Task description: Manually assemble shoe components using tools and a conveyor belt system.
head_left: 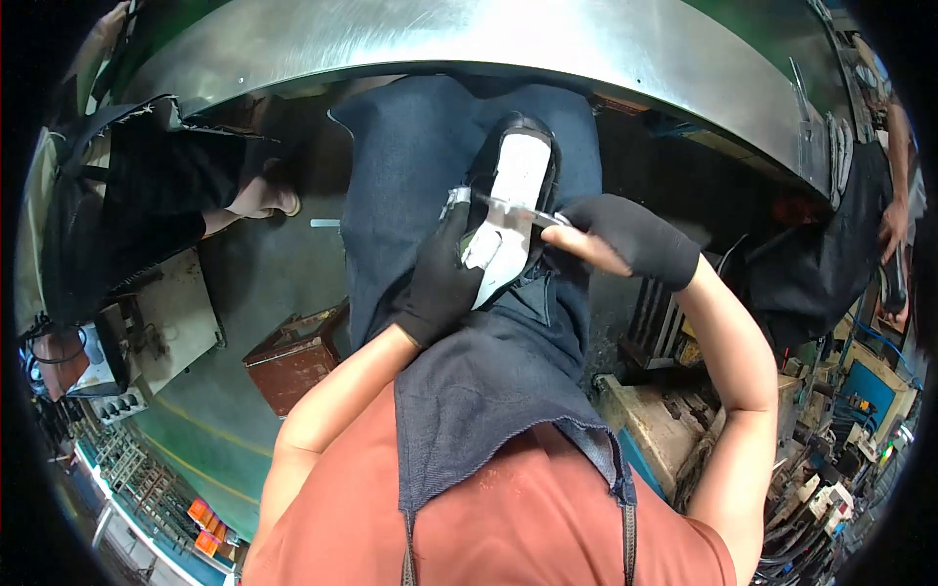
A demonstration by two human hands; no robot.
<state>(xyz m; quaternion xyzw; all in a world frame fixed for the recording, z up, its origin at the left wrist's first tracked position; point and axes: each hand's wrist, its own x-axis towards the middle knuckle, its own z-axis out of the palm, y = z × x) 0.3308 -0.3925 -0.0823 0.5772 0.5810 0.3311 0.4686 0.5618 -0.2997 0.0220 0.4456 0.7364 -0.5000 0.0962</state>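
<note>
On my lap, over a dark denim apron [401, 176], lies a black shoe [554, 161] with its white underside [523, 161] facing up and its toe pointing away from me. My left hand [437, 278], in a black glove with silvery tape on a fingertip, is closed round the left side of the shoe. From the right, my right hand [635, 239] grips a thin metal hand tool [534, 214] that lies across the middle of the underside. This hand's glove leaves some fingers bare. Blur hides the tool's exact kind. A loose-looking white piece [482, 248] shows by the left hand.
A shiny metal bench [440, 39] crosses in front of my knees. A red-brown box [298, 356] stands on the floor at left. Another person's foot [264, 198] is at far left, another's hand [893, 230] at far right. Worn machinery [655, 425] stands close by my right side.
</note>
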